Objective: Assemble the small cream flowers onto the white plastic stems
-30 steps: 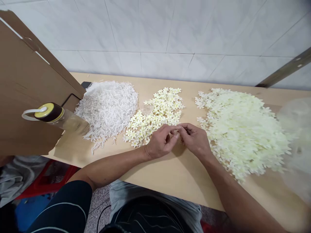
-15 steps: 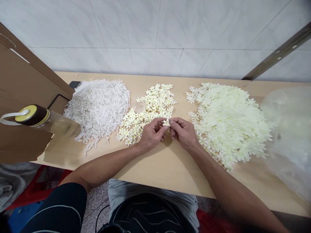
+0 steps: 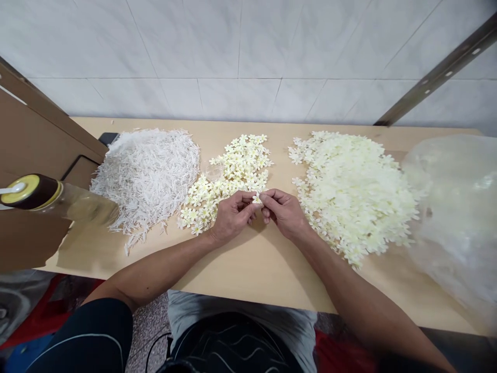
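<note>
A small pale yellow artificial flower (image 3: pixel 257 198) is held between my two hands over the front middle of the table. My left hand (image 3: pixel 233 216) pinches it from the left with thumb and fingers. From the right, the closed fingertips of my right hand (image 3: pixel 285 213) press at the same flower. Whether a stamen sits in its centre is too small to tell. Just behind my left hand spreads a loose heap of yellow-centred flowers (image 3: pixel 244 160). A larger pile of pale flowers (image 3: pixel 349 186) lies to the right of my right hand.
On the left is a heap of thin white stamen-like strands (image 3: pixel 149 173). Beside it stands a clear bottle (image 3: pixel 83 204) with a yellow and brown lid, near a cardboard panel (image 3: pixel 31 134). A clear plastic bag (image 3: pixel 454 217) fills the right end, and a tiled wall (image 3: pixel 217 46) rises behind the table.
The view has shifted slightly, so everything appears a little further left. Both hands keep their hold around the flower, which looks turned a little.
</note>
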{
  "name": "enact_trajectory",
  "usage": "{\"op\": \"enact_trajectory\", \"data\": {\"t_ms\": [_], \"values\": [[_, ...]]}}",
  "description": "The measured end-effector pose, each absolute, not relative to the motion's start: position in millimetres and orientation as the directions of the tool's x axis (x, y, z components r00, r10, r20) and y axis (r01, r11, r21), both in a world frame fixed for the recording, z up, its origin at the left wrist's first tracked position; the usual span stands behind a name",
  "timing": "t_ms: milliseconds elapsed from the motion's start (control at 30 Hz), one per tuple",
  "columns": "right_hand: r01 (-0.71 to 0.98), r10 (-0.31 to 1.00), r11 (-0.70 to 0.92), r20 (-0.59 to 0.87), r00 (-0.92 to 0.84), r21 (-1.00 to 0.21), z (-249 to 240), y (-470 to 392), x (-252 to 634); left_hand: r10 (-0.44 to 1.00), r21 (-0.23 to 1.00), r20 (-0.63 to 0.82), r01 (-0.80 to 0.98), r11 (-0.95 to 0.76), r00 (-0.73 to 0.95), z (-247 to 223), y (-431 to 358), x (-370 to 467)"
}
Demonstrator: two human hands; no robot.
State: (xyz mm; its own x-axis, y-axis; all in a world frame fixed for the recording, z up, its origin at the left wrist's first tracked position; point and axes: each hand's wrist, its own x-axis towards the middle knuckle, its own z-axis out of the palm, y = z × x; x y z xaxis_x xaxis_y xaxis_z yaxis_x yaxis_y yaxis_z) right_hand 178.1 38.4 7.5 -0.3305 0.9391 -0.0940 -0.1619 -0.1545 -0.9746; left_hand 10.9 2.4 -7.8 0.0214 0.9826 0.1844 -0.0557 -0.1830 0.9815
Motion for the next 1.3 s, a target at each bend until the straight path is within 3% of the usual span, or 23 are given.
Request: {"op": "enact_trajectory", "data": {"t_ms": [200, 433, 600, 967, 1300], "values": [[-0.139, 0.947, -0.116, -0.068, -0.314, -0.984, 8, 34, 176, 0.989, 0.985, 0.148, -0.088, -0.148, -0.007, -1, 3, 12], [-0.033, 0.950, 0.032, 0.040, -0.310, -0.999, 15, 28, 175, 0.994, 0.934, -0.084, -0.341, 0.104, 0.073, 3, 12, 8], [0.036, 0.956, 0.116, 0.102, -0.274, -0.993, 12, 31, 180, 0.963, 0.883, -0.193, -0.396, 0.253, 0.186, 8, 18, 2], [0.150, 0.917, 0.031, -0.032, -0.397, -0.988, 28, 37, 195, 0.915, 0.898, -0.215, -0.299, 0.323, 0.341, 11, 22, -4], [0.106, 0.971, 0.056, 0.030, -0.236, -0.993, 24, 30, 180, 0.937, 0.877, -0.230, -0.361, 0.317, 0.262, 10, 16, 2]]}}
